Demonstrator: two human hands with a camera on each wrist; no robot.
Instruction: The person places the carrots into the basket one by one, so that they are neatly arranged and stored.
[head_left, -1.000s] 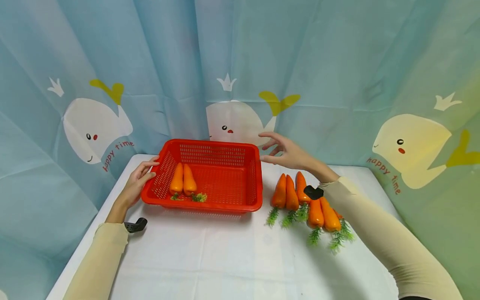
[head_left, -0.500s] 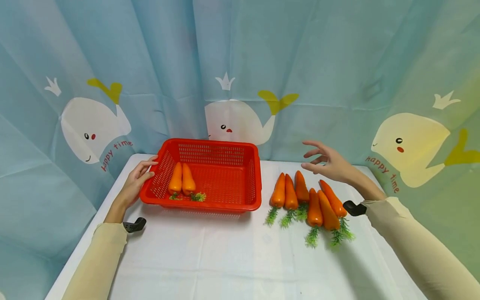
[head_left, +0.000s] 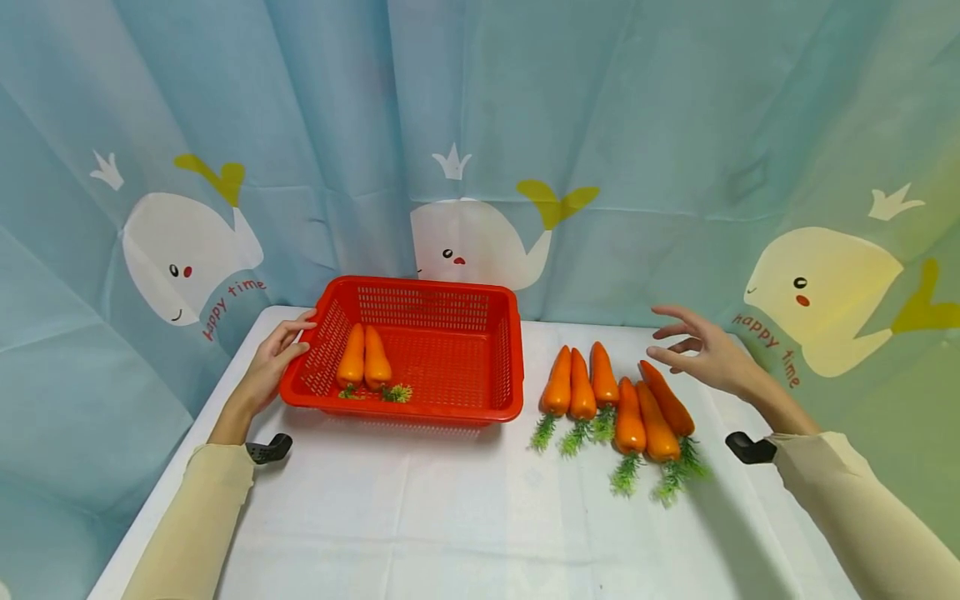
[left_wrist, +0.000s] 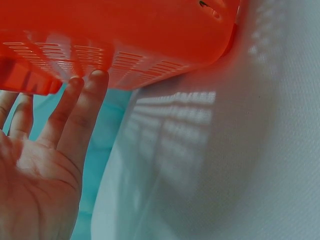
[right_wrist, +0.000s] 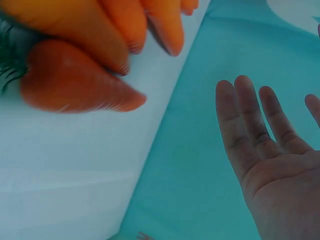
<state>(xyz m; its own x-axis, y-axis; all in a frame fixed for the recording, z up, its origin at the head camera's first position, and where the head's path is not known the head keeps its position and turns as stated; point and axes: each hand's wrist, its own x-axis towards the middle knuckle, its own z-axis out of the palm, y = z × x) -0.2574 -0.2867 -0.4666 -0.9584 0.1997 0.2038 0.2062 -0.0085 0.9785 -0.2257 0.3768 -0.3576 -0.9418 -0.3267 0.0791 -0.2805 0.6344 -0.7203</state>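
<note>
A red slotted basket point(head_left: 502, 367) stands on the white table and holds two orange carrots point(head_left: 363, 360) at its left side. My left hand point(head_left: 273, 367) rests with straight fingers point(left_wrist: 82, 107) against the basket's point(left_wrist: 125, 45) left wall. Several more carrots point(head_left: 615, 400) with green tops lie in a row right of the basket. My right hand point(head_left: 701, 350) hovers open just right of that row, fingers point(right_wrist: 250, 120) spread, holding nothing. The right wrist view shows the nearest carrot point(right_wrist: 75, 90) lying close to the table's edge.
The white tablecloth point(head_left: 450, 517) covers the table. A blue curtain point(head_left: 480, 125) printed with whales hangs close behind and at both sides. The table's right edge point(right_wrist: 150, 165) runs beside my right hand.
My right hand has swung from beside the basket's right rim, over the carrot row, to its right side and lower. The left hand and basket have stayed put.
</note>
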